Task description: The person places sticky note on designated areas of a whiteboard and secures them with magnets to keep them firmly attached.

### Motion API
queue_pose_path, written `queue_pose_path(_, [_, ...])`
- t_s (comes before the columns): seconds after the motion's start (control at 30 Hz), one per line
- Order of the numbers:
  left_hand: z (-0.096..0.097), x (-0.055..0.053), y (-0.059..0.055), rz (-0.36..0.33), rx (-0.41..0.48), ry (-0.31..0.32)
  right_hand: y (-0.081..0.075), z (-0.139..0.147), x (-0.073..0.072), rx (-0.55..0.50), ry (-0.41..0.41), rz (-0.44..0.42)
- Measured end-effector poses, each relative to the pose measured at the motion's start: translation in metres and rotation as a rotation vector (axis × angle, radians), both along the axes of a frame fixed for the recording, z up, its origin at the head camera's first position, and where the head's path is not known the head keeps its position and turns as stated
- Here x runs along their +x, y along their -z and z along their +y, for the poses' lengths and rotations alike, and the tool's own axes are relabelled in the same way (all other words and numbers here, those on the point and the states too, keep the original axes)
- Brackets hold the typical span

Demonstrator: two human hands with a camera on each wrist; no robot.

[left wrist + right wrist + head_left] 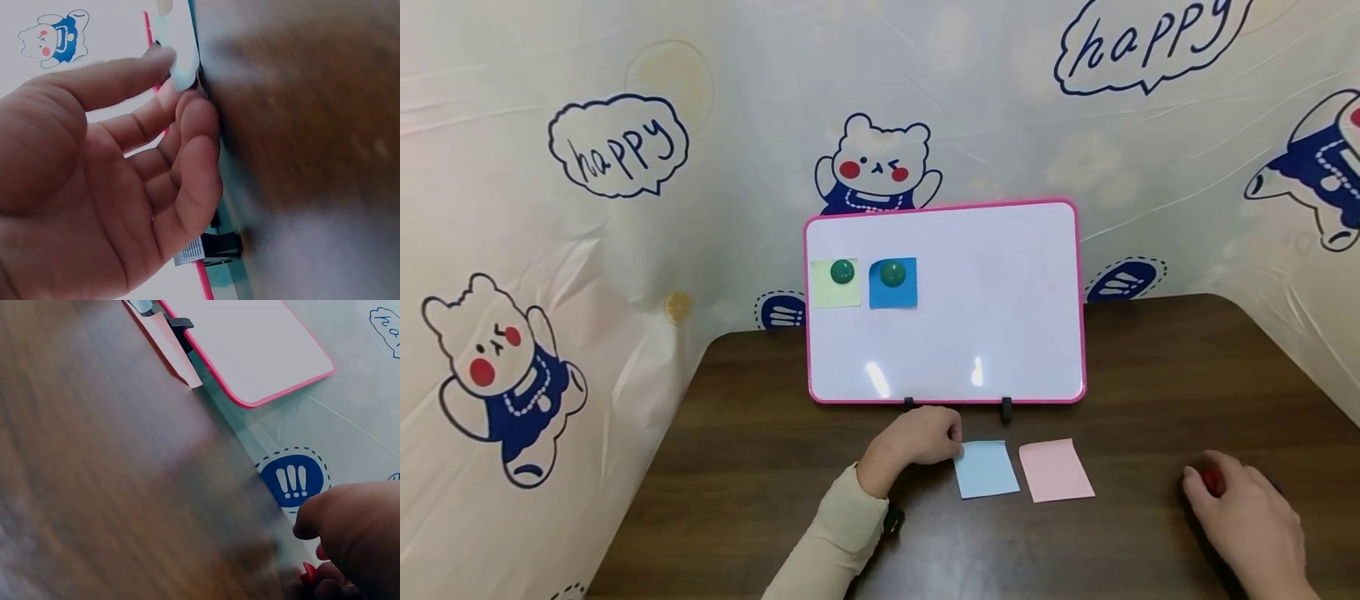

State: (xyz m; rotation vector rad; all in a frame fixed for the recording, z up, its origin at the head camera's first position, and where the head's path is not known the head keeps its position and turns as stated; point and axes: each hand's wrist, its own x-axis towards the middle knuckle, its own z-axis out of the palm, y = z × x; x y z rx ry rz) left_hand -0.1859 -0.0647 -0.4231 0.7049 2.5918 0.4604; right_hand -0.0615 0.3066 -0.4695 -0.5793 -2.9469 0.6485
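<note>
My left hand (925, 435) is at the upper left corner of a light blue sticky note (987, 469) on the table. In the left wrist view, its thumb and forefinger pinch the edge of that note (185, 53). Beside it on the right lies a pink sticky note (1057, 471). At the table's right side, my right hand (1251, 517) has its fingers curled round a small red object (1212, 481), mostly hidden by thumb and fingers. A bit of red also shows at the right fingertips in the right wrist view.
Behind the notes stands a pink-framed whiteboard (992, 317) on black feet (1007, 409). On its left part, green round magnets (892, 273) hold a pale green note (827, 293) and a blue note (904, 297). A patterned curtain (737, 167) hangs round the brown table (737, 467).
</note>
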Motion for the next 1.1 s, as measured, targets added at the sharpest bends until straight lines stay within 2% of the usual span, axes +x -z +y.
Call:
queue_pose_path(0.23, [0.000, 0.002, -0.002, -0.018, 0.014, 0.014, -0.005, 0.000, 0.000, -0.034, 0.090, -0.104])
queue_pose_path(0.53, [0.000, 0.004, -0.005, -0.014, -0.003, 0.005, 0.001, 0.002, 0.006, -0.063, 0.200, -0.228])
queue_pose_path(0.8, [0.000, 0.005, -0.004, -0.008, -0.006, 0.000, 0.002, 0.000, 0.011, -0.058, 0.179, -0.202])
queue_pose_path(1.0, [-0.002, 0.004, -0.003, -0.015, 0.001, -0.011, 0.001, 0.001, 0.016, -0.054, 0.198, -0.226])
queue_pose_path(1.1, [-0.003, 0.002, -0.002, -0.009, 0.003, -0.005, 0.000, 0.002, 0.017, -0.056, 0.178, -0.203])
